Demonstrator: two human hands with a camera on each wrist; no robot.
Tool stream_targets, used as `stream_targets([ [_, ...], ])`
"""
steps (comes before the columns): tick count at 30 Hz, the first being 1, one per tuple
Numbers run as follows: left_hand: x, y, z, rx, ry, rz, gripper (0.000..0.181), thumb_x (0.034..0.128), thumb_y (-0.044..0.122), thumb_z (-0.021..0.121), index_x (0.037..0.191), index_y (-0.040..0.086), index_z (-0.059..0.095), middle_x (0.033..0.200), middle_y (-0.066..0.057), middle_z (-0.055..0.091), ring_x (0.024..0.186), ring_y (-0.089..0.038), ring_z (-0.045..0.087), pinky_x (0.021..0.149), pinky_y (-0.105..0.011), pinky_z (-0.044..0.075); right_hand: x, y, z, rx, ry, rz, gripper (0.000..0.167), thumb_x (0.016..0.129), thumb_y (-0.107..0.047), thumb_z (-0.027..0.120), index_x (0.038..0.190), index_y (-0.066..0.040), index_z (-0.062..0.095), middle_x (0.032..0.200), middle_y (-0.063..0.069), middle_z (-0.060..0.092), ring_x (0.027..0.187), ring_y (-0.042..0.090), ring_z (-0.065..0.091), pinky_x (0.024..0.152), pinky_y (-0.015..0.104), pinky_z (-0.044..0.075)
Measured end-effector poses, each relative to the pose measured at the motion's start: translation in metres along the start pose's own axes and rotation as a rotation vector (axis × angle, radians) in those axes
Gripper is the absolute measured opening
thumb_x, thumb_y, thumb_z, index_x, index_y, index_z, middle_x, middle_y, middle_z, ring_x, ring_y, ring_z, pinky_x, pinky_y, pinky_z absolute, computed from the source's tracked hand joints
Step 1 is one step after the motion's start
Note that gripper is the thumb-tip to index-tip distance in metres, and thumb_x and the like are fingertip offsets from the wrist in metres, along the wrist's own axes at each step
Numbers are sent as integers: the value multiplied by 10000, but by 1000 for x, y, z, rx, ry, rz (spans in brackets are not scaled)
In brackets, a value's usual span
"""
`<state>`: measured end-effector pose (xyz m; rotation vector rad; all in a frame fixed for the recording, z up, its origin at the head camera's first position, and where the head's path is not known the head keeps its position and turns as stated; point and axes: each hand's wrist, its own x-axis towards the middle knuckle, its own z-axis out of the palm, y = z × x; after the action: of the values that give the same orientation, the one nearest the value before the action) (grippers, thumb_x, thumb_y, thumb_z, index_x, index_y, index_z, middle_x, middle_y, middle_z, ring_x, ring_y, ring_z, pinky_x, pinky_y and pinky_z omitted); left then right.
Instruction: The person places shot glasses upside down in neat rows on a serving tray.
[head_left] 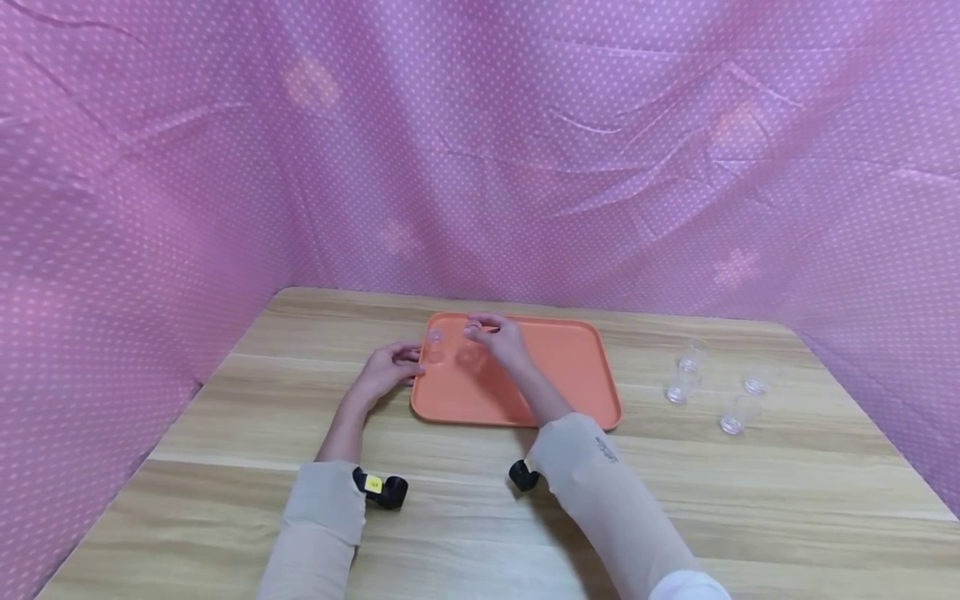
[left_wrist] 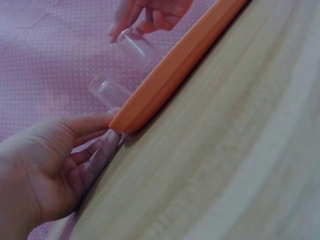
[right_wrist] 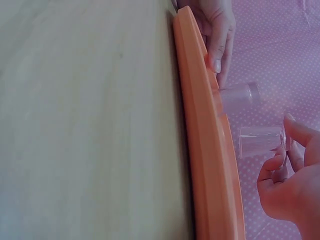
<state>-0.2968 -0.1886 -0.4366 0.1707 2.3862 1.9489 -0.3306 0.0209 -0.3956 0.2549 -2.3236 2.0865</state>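
The orange tray [head_left: 555, 367] lies on the wooden table. At its left edge, my left hand [head_left: 386, 371] grips the rim, with thumb and fingers on either side of it in the left wrist view. A small clear glass [right_wrist: 237, 98] stands on the tray's left end, close to that hand. Over the tray, my right hand [head_left: 501, 337] pinches a second clear glass [right_wrist: 262, 140] near its rim between thumb and fingers. That glass hangs upright beside the standing one; whether its base touches the tray I cannot tell.
Several more clear glasses [head_left: 677, 392] stand on the table [head_left: 810, 483] to the right of the tray. A pink dotted cloth [head_left: 480, 167] hangs behind and around the table. Each wrist wears a black camera [head_left: 390, 493].
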Motion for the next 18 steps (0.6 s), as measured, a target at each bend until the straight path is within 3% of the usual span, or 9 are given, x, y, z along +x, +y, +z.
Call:
stream_targets([
  [6,-1,1,0,-7,2,-5,488,832,-63,614,1275,-131,421,1111,-282,516,839,-184,593,708,-274,563,2,2,10,-41,-21,-24,263,793,-32,700,1046,27,661,962,109,635,688,100,518,639,249,487],
  [18,0,3,0,12,5,-21,495,833,-41,626,1280,-116,426,1119,-280,516,841,-194,591,707,-270,562,2,7,18,-71,-38,-51,258,800,-6,684,1051,46,657,932,137,645,652,91,518,580,187,461],
])
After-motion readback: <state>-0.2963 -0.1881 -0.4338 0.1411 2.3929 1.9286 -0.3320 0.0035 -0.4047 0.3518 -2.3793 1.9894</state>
